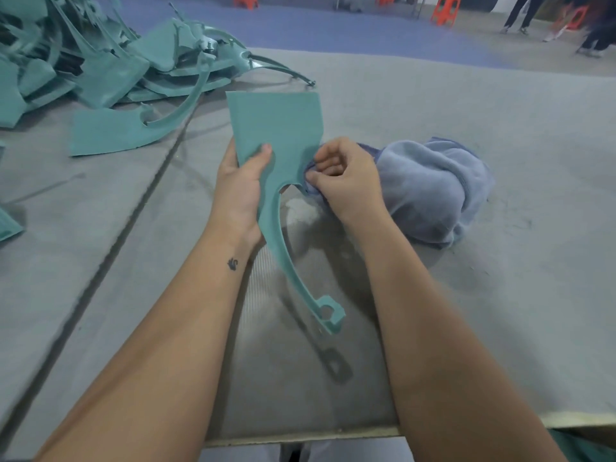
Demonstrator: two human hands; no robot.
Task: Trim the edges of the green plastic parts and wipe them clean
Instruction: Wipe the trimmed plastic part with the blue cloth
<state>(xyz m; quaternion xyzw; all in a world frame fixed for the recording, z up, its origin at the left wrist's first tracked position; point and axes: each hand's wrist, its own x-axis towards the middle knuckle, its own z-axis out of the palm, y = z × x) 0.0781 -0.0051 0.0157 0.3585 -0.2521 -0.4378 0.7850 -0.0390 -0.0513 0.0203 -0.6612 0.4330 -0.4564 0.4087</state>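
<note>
Wiping step: our left hand (241,181) grips green part (276,128); right hand (346,176) pinches blue cloth (430,188) against its edge. Next, we judge: draw cloth along stem.

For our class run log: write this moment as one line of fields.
stage: wiping | left hand: grips green part | right hand: pinches blue cloth at part's edge | pile: far left
</note>
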